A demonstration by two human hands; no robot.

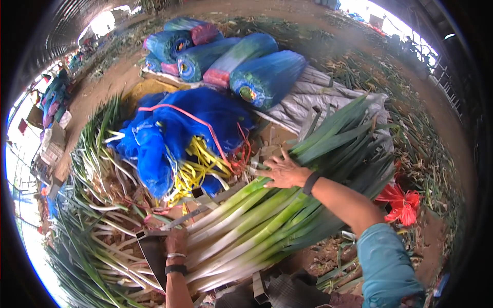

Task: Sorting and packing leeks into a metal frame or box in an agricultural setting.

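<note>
A large bundle of leeks (pixel 241 233) lies across a metal frame in front of me, white ends to the left and dark green leaves to the upper right. My right hand (pixel 282 171) rests on the far side of the bundle, fingers spread. At the white ends is my left hand (pixel 177 242), between them and an upright dark metal plate (pixel 153 256). The left fingers are too small and partly hidden to show whether they grip anything. Yellow strips (pixel 203 161) and a pink-red cord (pixel 205 123) lie just beyond the leeks, over blue mesh.
Blue mesh netting (pixel 190 113) is heaped ahead. Behind it, several bundles wrapped in blue mesh (pixel 269 79) lie on a grey sheet (pixel 303 105). Loose leeks (pixel 87 251) are piled at left. A red plastic bag (pixel 400 203) sits at right, near scattered leaves (pixel 411 128).
</note>
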